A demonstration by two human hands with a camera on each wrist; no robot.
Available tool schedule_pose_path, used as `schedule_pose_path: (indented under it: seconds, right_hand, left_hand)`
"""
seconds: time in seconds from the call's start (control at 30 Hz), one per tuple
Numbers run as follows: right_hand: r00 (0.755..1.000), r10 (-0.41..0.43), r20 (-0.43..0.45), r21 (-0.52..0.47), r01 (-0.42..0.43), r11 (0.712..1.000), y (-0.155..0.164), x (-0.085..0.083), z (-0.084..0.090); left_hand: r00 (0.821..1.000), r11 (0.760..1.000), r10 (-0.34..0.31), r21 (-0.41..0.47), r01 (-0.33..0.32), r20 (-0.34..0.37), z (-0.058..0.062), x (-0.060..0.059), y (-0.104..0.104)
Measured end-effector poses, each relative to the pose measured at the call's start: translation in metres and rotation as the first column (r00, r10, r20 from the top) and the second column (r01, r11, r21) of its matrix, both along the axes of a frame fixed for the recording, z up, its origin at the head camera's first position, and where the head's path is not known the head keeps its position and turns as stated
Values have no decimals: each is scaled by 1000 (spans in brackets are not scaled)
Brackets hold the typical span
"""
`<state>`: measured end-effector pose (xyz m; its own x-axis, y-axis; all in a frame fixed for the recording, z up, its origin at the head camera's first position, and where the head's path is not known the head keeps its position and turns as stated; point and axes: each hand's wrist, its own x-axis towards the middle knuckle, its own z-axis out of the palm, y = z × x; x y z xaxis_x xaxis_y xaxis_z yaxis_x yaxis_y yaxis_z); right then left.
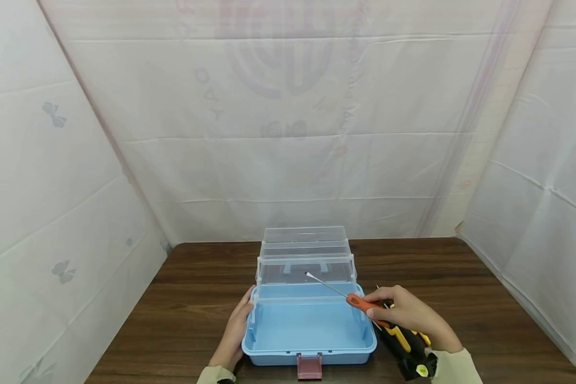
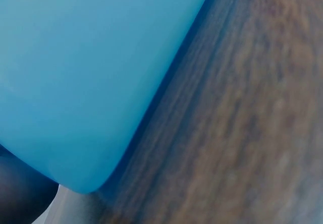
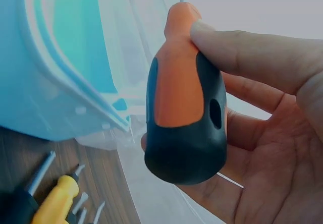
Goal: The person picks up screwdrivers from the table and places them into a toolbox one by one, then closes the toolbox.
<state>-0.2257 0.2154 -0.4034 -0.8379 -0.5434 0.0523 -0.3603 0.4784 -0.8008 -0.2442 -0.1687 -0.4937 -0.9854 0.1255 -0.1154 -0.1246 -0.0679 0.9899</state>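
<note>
In the head view my right hand (image 1: 410, 309) pinches a flat-tipped screwdriver (image 1: 360, 303) by its orange and black handle. Its metal shaft points left and away, over the right part of an open light-blue toolbox (image 1: 312, 325). The right wrist view shows thumb and fingers round the screwdriver's handle (image 3: 177, 95). My left hand (image 1: 234, 332) rests against the box's left side with fingers stretched forward. Only the blue wall (image 2: 91, 82) shows plainly in the left wrist view. Clear trays and a lid (image 1: 304, 248) stand raised behind the box's bare bottom.
Yellow-and-black tools (image 1: 399, 338) lie on the wooden table (image 1: 197, 298) right of the box, partly under my right hand; a yellow screwdriver (image 3: 55, 199) is among them. A pink latch (image 1: 309, 367) hangs at the box's front. White sheeting (image 1: 288, 170) surrounds the table.
</note>
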Motion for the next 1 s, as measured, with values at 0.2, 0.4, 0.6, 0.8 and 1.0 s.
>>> schedule_pose_path:
  seconds: [0.2,0.4,0.6,0.8,1.0]
  right_hand:
    - [1000,18,-12,-17,-18,1000,-10,-1,-3]
    - [1000,17,6,-21,-17,1000,-21,0,-3]
    - [998,58,35,-48,-57,997,-30,0,-5]
    - [996,84,37,-43,-82,996,-39,-2,-8]
    - [998,49,30,14,-50,999,-48,-3,-10]
  left_hand:
    - [1000,1000,-1,1,1,3,1,1,0]
    - [1000,1000,0,-4,0,1,1,1,0]
    - [1000,1000,-1,0,1,-6,0,1,0]
    - [1000,1000,-3,1,3,-9,0,0,0]
    - [1000,1000,-4,12,4,-9,-1,0,-2]
